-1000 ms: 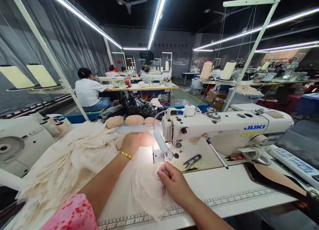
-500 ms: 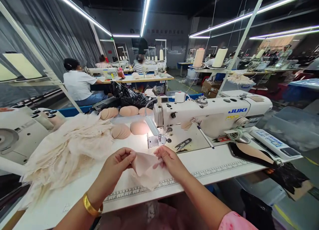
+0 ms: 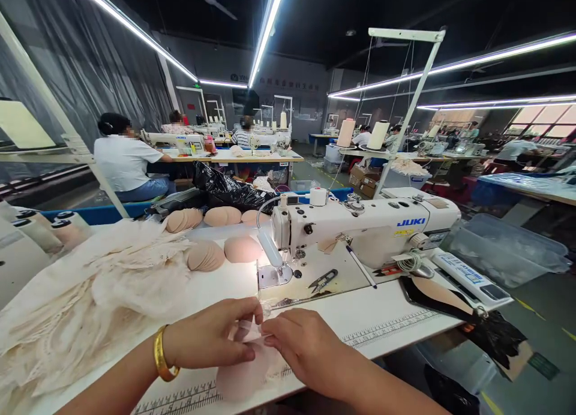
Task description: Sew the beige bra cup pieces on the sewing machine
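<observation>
Fabric piece (image 3: 243, 376) sits pinched between left hand (image 3: 211, 340) and right hand (image 3: 306, 352).

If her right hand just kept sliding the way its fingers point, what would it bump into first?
The right hand points left, toward the left hand. It would likely meet those fingertips first, over the pink fabric piece both pinch; their depth looks about equal.

Both hands cover most of the pale fabric piece (image 3: 245, 376), so its shape cannot be told; the lace pile (image 3: 76, 307) runs off the left edge; the co-workers' faces are blurred; the control panel (image 3: 470, 277) print is too small to read.
</observation>
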### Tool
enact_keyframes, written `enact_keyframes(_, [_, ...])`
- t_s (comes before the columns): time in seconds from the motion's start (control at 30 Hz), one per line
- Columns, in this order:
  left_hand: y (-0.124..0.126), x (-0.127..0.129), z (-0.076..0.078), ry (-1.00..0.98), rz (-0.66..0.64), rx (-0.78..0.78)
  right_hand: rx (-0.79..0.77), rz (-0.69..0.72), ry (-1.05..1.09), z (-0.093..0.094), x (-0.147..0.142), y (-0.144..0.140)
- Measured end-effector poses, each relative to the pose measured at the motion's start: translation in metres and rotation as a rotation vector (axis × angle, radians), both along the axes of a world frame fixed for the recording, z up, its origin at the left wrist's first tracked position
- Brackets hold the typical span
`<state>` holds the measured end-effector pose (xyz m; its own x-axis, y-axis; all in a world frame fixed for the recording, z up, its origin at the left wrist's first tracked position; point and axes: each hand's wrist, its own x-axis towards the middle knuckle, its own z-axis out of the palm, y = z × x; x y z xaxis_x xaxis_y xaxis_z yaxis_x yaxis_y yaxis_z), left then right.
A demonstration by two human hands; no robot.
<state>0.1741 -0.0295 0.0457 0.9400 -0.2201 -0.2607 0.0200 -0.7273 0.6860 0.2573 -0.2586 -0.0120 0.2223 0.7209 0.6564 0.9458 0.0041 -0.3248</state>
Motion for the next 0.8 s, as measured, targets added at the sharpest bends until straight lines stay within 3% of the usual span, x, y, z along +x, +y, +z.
enact_keyframes(0.1, [0.015, 0.007, -0.006, -0.153, 0.1, 0.103, 0.198, -0.111, -0.225, 0.009, 0.014, 0.013])
enact_keyframes(0.2, [0.033, 0.009, -0.016, -0.614, 0.229, 0.251, 0.348, -0.141, -0.32, 0.009, 0.032, 0.033])
enact_keyframes(0.3, [0.044, 0.008, -0.029, -1.009, 0.112, 0.474, 0.228, -0.132, -0.418, -0.008, 0.054, 0.05])
enact_keyframes(0.4, [0.041, 0.008, -0.043, -0.881, -0.104, 0.552, -0.08, -0.075, -0.498, -0.036, 0.079, 0.055])
enact_keyframes(0.47, [0.033, 0.013, -0.051, -0.746, -0.195, 0.52, -0.182, -0.029, -0.514, -0.05, 0.094, 0.054])
enact_keyframes(0.53, [0.024, 0.026, -0.058, -0.73, -0.239, 0.497, -0.217, -0.001, -0.499, -0.058, 0.105, 0.049])
enact_keyframes(0.63, [0.015, 0.053, -0.068, -0.793, -0.263, 0.582, -0.267, 0.046, -0.44, -0.059, 0.114, 0.042])
enact_keyframes(0.8, [0.013, 0.075, -0.087, -0.893, -0.187, 0.675, -0.182, 0.023, -0.275, -0.055, 0.115, 0.024])
